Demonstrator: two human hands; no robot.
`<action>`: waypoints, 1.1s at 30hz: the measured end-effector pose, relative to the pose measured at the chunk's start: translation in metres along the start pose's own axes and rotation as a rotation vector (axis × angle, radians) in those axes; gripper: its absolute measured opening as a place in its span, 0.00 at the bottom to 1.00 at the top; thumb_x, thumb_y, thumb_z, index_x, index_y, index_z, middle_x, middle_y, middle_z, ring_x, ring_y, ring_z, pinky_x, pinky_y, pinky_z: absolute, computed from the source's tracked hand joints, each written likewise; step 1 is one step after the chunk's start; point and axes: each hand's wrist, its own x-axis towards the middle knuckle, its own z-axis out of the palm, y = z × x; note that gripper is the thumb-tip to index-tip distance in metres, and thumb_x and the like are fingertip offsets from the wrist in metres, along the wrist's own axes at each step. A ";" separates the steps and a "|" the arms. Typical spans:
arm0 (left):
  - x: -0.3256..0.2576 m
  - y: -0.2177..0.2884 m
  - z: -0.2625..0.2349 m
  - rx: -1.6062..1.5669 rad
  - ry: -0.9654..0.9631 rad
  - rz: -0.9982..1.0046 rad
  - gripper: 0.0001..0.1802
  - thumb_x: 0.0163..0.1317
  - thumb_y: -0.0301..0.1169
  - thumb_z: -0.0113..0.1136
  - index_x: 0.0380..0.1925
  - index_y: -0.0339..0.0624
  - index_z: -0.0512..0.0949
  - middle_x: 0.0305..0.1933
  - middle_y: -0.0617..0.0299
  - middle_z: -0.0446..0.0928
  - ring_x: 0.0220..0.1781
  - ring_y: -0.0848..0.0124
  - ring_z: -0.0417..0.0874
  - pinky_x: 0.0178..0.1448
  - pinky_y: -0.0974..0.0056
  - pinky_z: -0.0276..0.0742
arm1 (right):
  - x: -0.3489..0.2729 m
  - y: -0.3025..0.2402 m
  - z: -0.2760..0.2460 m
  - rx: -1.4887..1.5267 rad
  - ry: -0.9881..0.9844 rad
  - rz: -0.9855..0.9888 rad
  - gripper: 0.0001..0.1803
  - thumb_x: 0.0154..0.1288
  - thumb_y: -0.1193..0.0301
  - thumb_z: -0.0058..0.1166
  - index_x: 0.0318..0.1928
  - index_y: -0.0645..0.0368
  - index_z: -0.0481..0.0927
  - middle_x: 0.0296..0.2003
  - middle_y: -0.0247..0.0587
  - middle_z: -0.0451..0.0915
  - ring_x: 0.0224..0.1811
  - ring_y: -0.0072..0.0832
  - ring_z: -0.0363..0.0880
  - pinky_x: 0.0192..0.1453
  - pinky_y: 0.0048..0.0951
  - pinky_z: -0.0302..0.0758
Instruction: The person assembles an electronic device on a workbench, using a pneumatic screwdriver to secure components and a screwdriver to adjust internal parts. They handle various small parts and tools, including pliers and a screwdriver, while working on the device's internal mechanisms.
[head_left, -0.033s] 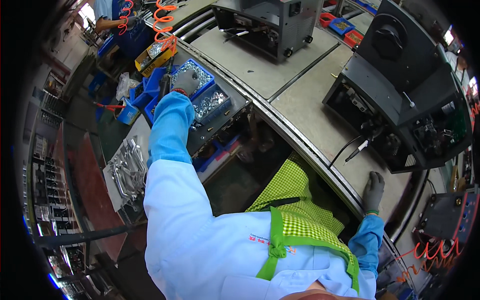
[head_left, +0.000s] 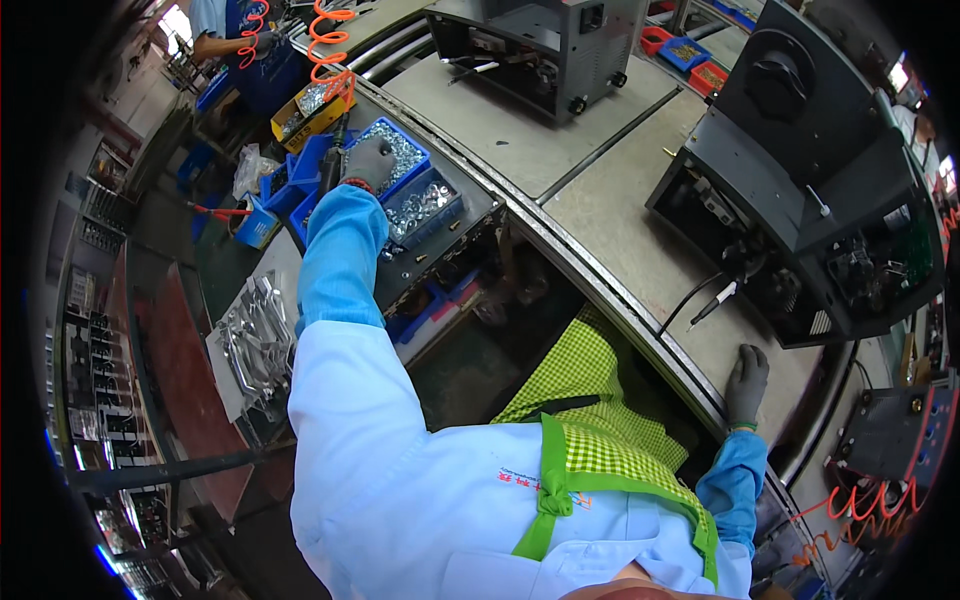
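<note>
My left hand [head_left: 370,163], in a grey glove, is at a blue bin of small shiny metal fasteners [head_left: 405,152]. Its fingers are curled in, and whatever they may hold is hidden. Close beside it a dark powered screwdriver [head_left: 332,165] stands on the end of an orange coiled hose [head_left: 330,45]. A second bin of larger nuts or washers [head_left: 422,208] sits just nearer to me. My right hand [head_left: 747,385], also gloved, rests open on the bench by its metal edge, with nothing seen in it. Beyond it stands an opened dark machine housing [head_left: 790,190].
Another grey housing [head_left: 590,60] stands farther back on the bench. A black cable with a white-marked end [head_left: 715,298] hangs from the near housing. Flat metal parts [head_left: 258,335] lie left of my arm. A co-worker's arm [head_left: 225,45] shows at the far left. Red and blue bins [head_left: 685,52] sit behind.
</note>
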 end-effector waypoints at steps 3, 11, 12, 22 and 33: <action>-0.009 -0.019 -0.005 -0.790 0.123 -0.219 0.13 0.57 0.31 0.60 0.40 0.35 0.80 0.32 0.57 0.81 0.34 0.71 0.81 0.39 0.68 0.78 | 0.000 0.000 0.000 0.006 0.022 -0.026 0.15 0.63 0.75 0.48 0.51 0.60 0.76 0.51 0.53 0.74 0.56 0.48 0.70 0.60 0.41 0.69; -0.043 -0.010 -0.006 -2.158 0.200 -0.303 0.03 0.61 0.28 0.53 0.31 0.45 0.75 0.31 0.60 0.77 0.33 0.70 0.78 0.32 0.69 0.77 | 0.001 0.007 -0.001 -0.011 -0.009 -0.028 0.15 0.64 0.73 0.47 0.51 0.60 0.76 0.52 0.53 0.73 0.56 0.48 0.70 0.60 0.42 0.69; -0.044 -0.013 -0.008 -2.145 0.129 -0.313 0.03 0.62 0.30 0.53 0.31 0.45 0.75 0.30 0.60 0.77 0.33 0.70 0.77 0.31 0.69 0.76 | 0.002 0.007 0.000 -0.003 -0.014 -0.032 0.15 0.64 0.73 0.48 0.51 0.60 0.76 0.52 0.53 0.73 0.56 0.48 0.70 0.60 0.42 0.69; -0.073 0.028 0.028 -0.035 -0.340 0.159 0.24 0.62 0.43 0.55 0.53 0.41 0.74 0.49 0.51 0.79 0.50 0.59 0.80 0.53 0.60 0.75 | -0.002 0.006 -0.005 -0.052 0.015 -0.003 0.17 0.62 0.71 0.50 0.52 0.60 0.76 0.54 0.54 0.72 0.57 0.48 0.69 0.60 0.42 0.68; -0.074 0.049 0.033 0.123 -0.362 0.176 0.19 0.63 0.41 0.53 0.48 0.41 0.75 0.46 0.47 0.79 0.50 0.52 0.79 0.54 0.56 0.73 | -0.004 0.006 -0.008 -0.030 0.025 -0.017 0.18 0.61 0.71 0.52 0.52 0.59 0.75 0.53 0.54 0.72 0.56 0.49 0.70 0.59 0.43 0.69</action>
